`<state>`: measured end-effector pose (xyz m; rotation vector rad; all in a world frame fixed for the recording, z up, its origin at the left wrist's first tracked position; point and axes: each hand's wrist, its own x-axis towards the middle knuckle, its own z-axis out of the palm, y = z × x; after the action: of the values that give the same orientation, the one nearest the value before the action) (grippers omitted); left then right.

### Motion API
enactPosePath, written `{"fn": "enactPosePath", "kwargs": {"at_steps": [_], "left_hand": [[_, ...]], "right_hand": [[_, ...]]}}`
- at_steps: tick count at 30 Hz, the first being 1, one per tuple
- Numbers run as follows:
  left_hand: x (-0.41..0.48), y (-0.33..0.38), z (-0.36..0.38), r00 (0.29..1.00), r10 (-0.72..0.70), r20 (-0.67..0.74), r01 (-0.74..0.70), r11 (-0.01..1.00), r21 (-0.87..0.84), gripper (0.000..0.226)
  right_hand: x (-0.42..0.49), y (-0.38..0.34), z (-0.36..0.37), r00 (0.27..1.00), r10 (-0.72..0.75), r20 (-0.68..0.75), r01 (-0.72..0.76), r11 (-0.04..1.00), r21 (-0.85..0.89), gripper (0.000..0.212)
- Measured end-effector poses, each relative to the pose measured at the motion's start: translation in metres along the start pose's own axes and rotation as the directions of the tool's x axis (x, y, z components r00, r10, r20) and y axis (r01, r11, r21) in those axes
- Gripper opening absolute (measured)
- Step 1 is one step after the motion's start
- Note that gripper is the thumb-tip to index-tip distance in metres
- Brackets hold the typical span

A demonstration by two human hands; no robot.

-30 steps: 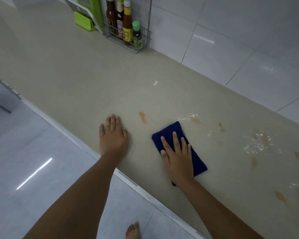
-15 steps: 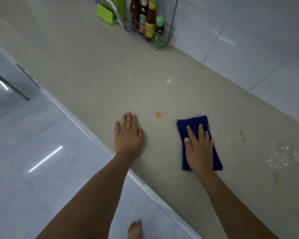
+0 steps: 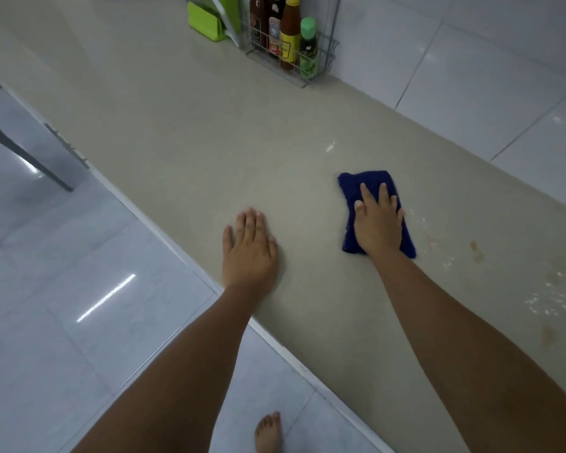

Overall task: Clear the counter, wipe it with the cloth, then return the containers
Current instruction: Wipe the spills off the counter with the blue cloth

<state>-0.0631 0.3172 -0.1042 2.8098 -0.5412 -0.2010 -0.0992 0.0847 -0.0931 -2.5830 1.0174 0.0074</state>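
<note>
A folded dark blue cloth [image 3: 370, 184] lies flat on the beige counter [image 3: 183, 125]. My right hand [image 3: 378, 223] presses on it with straight fingers, covering its middle and near part. My left hand [image 3: 249, 246] rests flat on the counter near the front edge, to the left of the cloth and apart from it. Brown stains [image 3: 476, 250] and wet streaks [image 3: 553, 299] mark the counter to the right of the cloth.
A wire rack [image 3: 288, 65] with several sauce bottles stands at the back against the white tiled wall [image 3: 471, 60]. A green holder [image 3: 206, 22] stands left of it. A grey chair leg [image 3: 30, 158] is on the tiled floor at left. My bare foot [image 3: 268, 433] shows below.
My right hand has slid the cloth leftward over the orange spot that lay between my hands; that spot no longer shows. The left hand has stayed flat on the counter.
</note>
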Motion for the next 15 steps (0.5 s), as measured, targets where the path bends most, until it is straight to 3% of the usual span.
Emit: {"fn": "enactPosePath", "kwargs": {"at_steps": [7,12,15], "left_hand": [[0.0,-0.001,-0.001,1.0,-0.002,-0.001,0.002,1.0,0.017,0.057],[-0.001,0.0,-0.003,1.0,-0.001,0.013,0.0,1.0,0.017,0.057],[-0.001,0.0,-0.003,1.0,-0.002,0.013,0.002,1.0,0.016,0.057]], "right_hand": [[-0.126,0.054,0.001,0.987,-0.161,0.024,0.161,0.986,0.034,0.046],[-0.119,0.105,-0.017,0.99,0.116,-0.078,-0.116,0.993,0.002,0.047],[-0.073,0.091,-0.023,0.982,0.17,-0.078,-0.17,0.985,0.006,0.049]]}}
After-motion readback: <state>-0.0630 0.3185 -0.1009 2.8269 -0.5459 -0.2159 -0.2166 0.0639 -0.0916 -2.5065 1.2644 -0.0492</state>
